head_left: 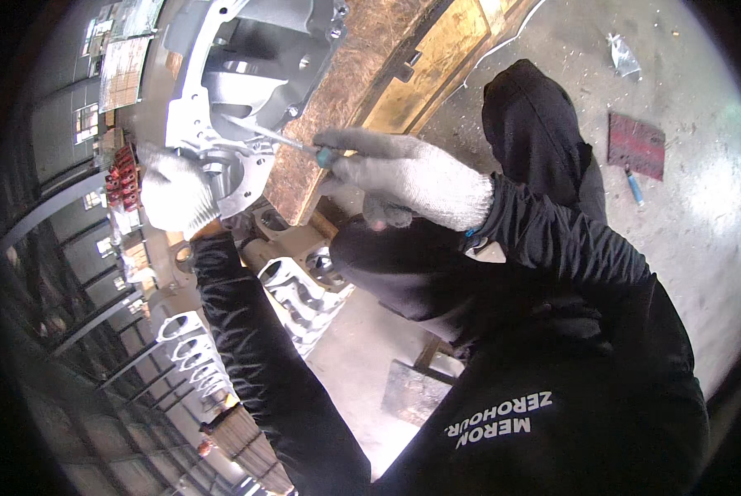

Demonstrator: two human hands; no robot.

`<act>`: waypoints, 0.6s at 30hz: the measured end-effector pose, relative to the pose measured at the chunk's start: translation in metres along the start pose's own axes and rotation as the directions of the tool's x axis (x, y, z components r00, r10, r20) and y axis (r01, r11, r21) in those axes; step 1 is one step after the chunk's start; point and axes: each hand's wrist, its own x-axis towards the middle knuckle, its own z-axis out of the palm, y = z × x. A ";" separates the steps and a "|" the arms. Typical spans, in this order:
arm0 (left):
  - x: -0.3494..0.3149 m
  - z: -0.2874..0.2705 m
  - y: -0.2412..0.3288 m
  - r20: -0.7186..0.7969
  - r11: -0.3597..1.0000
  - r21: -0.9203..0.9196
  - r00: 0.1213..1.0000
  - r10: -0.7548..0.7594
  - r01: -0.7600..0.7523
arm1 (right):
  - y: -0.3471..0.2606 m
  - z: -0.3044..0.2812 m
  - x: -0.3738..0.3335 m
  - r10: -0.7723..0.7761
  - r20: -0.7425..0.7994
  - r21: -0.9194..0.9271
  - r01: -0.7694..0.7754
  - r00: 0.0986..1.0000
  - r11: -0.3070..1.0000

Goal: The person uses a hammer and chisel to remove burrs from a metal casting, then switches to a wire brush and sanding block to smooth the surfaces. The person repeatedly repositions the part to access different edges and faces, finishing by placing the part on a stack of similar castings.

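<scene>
A large silver-grey metal casting with deep cavities and a bolt-holed flange lies at the upper left, on a wooden block. My right hand, in a white knit glove, is closed round the teal handle of a slim tool with a long thin grey shaft. Its shaft reaches left into the casting's opening; I cannot tell whether it is a file or a scraper. At the casting's near left edge is my left hand, also gloved, beside a round bore. Glare and blur hide how its fingers are set.
A thick wooden block borders the casting. More castings stand below it, and a row of ringed metal parts runs at lower left. Right, on the concrete floor, lie a dark red mat, a blue-handled tool and a clear plastic bag.
</scene>
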 end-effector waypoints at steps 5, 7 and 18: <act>0.008 0.039 -0.046 -0.355 0.967 -0.015 0.905 0.234 -0.255 | 0.005 0.014 0.028 -0.019 -0.038 -0.001 0.019 0.999 1.000; 0.003 0.043 -0.015 -0.231 0.992 0.099 0.967 0.104 -0.083 | -0.005 0.018 0.052 -0.143 -0.038 -0.338 0.122 0.989 0.933; -0.003 0.002 -0.018 -0.040 0.941 -0.069 0.944 0.328 -0.330 | -0.040 0.061 0.071 -0.003 -0.171 -0.478 -0.081 0.985 0.875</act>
